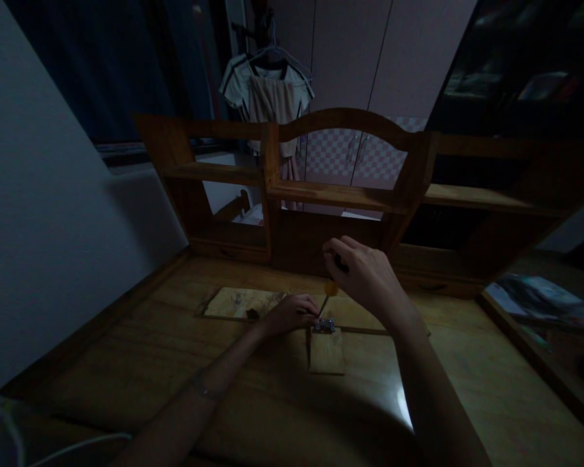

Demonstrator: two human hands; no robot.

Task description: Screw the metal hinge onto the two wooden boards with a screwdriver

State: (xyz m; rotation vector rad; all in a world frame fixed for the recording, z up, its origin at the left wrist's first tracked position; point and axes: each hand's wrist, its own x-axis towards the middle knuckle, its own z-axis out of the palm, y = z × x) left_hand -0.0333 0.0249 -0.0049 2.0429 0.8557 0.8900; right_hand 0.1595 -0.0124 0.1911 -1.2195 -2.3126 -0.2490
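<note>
My right hand (pixel 363 269) is closed round the handle of a screwdriver (pixel 329 288), held tilted with its tip down at a small metal hinge (pixel 326 324). The hinge lies where a long wooden board (pixel 253 303) meets a short wooden block (pixel 326 353). My left hand (pixel 292 314) rests on the long board, its curled fingertips beside the screwdriver tip and the hinge's left edge. Whether those fingers pinch a screw or the hinge is too dark and small to make out.
The boards lie on a wooden desk (pixel 214 376). Behind them rises a wooden shelf unit (pixel 340 194) with small drawers. A white cable (pixel 82 443) runs at the lower left. Papers (pixel 540 295) lie beyond the right edge. Clothes (pixel 272 97) hang behind the shelf.
</note>
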